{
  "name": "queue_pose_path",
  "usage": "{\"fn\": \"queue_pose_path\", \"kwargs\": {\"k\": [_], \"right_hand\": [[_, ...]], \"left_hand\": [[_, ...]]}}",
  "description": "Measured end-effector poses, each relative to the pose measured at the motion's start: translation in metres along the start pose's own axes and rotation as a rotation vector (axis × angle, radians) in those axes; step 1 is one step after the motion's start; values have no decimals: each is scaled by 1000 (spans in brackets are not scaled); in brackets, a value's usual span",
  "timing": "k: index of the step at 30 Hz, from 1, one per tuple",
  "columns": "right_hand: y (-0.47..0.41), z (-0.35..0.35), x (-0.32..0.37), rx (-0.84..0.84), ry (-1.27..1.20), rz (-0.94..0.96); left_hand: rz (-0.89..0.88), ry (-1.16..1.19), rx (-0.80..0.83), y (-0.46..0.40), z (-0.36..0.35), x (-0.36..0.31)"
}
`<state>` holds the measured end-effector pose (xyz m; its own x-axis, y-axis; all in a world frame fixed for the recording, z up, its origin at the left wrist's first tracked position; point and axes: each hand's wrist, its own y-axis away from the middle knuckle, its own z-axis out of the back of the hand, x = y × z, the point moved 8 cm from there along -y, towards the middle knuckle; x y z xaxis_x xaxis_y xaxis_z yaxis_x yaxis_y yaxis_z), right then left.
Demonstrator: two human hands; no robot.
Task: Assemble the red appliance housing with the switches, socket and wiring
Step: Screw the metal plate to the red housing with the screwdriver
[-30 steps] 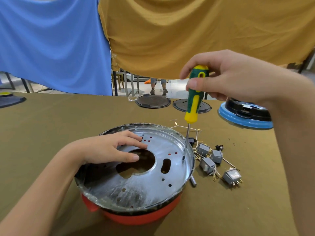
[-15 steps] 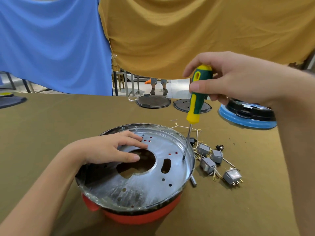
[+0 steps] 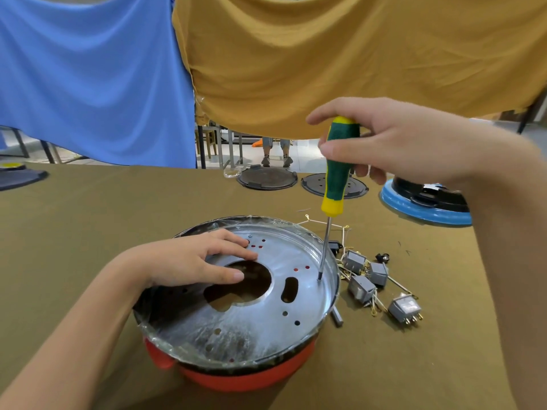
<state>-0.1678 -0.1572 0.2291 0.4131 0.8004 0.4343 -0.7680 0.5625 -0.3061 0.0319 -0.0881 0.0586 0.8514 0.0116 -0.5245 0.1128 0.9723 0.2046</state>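
On the olive-brown table (image 3: 88,232) in the head view, we see the red appliance housing (image 3: 236,380) standing near the front edge, its top covered by a round metal plate (image 3: 251,321) pierced with small holes, a slot and a large central opening. We note the left hand (image 3: 189,261) resting flat on the plate's far-left part, fingers straight and slightly spread, the fingertips reaching the edge of the central opening. We observe the right hand (image 3: 393,143) raised above the plate's right side, its thumb and fingers curled round the green top of the screwdriver (image 3: 336,173). The tool stands nearly upright, tilted slightly, with its yellow collar below the hand and its thin shaft running down to the plate; the tip touches the metal close to the right rim. Just beside the housing, on the right, we find the grey switches (image 3: 370,279) lying in a loose cluster among thin wiring (image 3: 325,224) with gold terminals. At the table's far edge lie two dark round discs (image 3: 268,179), and to their right a blue-rimmed unit (image 3: 426,211), partly hidden by the right forearm. Behind the table hang a blue cloth (image 3: 88,69) and a mustard cloth (image 3: 355,54).
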Motion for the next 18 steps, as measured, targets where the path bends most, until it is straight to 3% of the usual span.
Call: {"fn": "queue_pose_path", "kwargs": {"k": [3,12,18], "right_hand": [[-2,3,2,-50,-41,51],[-12,3,-1,-197,236,-49],[-6,-5,-8,-4,-43,0]], "left_hand": [[-6,-10,1,0,0,0],[2,7,-2,1,0,0],[9,-4,4,1,0,-2]]}}
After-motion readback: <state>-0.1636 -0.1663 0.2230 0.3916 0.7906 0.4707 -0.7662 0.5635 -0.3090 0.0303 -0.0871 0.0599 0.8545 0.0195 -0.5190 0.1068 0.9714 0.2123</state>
